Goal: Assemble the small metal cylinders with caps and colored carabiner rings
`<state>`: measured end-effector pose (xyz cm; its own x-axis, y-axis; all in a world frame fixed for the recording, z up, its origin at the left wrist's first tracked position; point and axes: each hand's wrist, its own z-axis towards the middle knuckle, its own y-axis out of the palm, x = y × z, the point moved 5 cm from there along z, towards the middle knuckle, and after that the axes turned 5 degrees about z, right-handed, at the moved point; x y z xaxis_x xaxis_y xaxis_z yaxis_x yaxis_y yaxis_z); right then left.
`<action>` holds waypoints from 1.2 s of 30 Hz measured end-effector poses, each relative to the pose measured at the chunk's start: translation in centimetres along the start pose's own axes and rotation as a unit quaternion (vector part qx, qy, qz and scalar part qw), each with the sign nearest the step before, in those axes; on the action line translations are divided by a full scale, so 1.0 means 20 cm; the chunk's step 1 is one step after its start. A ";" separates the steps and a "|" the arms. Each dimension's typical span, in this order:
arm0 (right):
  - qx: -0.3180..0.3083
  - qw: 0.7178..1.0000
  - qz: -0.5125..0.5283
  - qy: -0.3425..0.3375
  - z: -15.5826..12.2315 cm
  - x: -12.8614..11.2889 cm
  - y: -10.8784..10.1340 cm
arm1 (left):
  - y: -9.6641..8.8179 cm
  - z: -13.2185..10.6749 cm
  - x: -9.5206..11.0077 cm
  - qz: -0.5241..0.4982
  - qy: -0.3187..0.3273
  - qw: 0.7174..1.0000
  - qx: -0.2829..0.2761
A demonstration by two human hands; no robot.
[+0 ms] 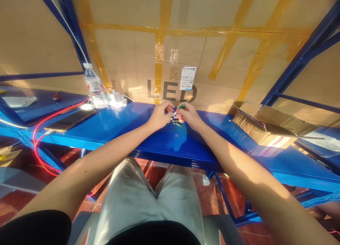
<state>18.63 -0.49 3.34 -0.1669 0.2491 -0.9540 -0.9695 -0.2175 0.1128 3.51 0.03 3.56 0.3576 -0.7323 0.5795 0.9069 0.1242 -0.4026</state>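
Over the blue bench top (148,138), my two hands are close together, fingertips almost meeting. My right hand (190,116) is closed in a pinch on a small green rod-shaped piece (182,106), whose end sticks up past the fingers. My left hand (161,116) is also closed, thumb and fingers bent together; what it holds is too small to make out. Just beneath the fingertips lies a little pile of shiny silver and green pieces (177,122), partly hidden by both hands.
A large taped cardboard box (119,60) stands behind the bench. To the left are a water bottle (93,85), a white plug adapter (117,99), a phone (70,121) and a red cable (39,124). An open small carton (265,131) sits at right.
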 end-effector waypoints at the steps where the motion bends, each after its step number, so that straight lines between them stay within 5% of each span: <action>1: -0.016 0.998 -0.062 -0.023 -0.01 0.00 0.01 | -0.02 0.01 -0.03 0.011 -0.009 1.000 0.003; 4: -0.109 0.971 -0.209 -0.041 -0.03 0.03 0.06 | -0.08 0.03 -0.12 0.044 -0.048 0.998 0.024; 7: -0.153 0.955 -0.251 -0.034 -0.04 0.07 0.07 | -0.10 0.04 -0.20 0.053 -0.072 0.996 0.030; 12: -0.117 0.966 -0.228 -0.023 -0.03 0.06 0.05 | -0.09 0.05 -0.25 0.091 -0.089 0.992 0.013; 16: -0.066 0.980 -0.188 -0.007 -0.01 0.04 0.02 | -0.18 0.08 -0.31 0.117 -0.103 0.987 0.043; 18: -0.041 0.989 -0.139 0.018 0.00 0.03 0.00 | -0.23 0.11 -0.36 0.161 -0.136 0.978 -0.007; 22: -0.013 0.998 -0.033 0.059 0.01 0.02 -0.04 | -0.27 0.09 -0.41 0.211 -0.251 0.922 -0.204; 25: -0.020 0.997 -0.007 0.074 0.00 0.02 -0.05 | -0.26 0.07 -0.36 0.221 -0.252 0.890 -0.308; 32: -0.072 0.994 -0.056 0.053 -0.02 0.01 0.00 | -0.25 0.05 -0.30 0.214 -0.208 0.897 -0.326; 36: -0.090 0.993 -0.071 0.026 0.00 0.02 -0.01 | -0.22 0.04 -0.24 0.177 -0.153 0.926 -0.295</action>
<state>18.67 -0.25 2.90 -0.0160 0.2416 -0.9702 -0.9340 -0.3500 -0.0717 -2.04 3.52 3.09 0.7374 -0.4805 0.4747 0.4735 -0.1335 -0.8706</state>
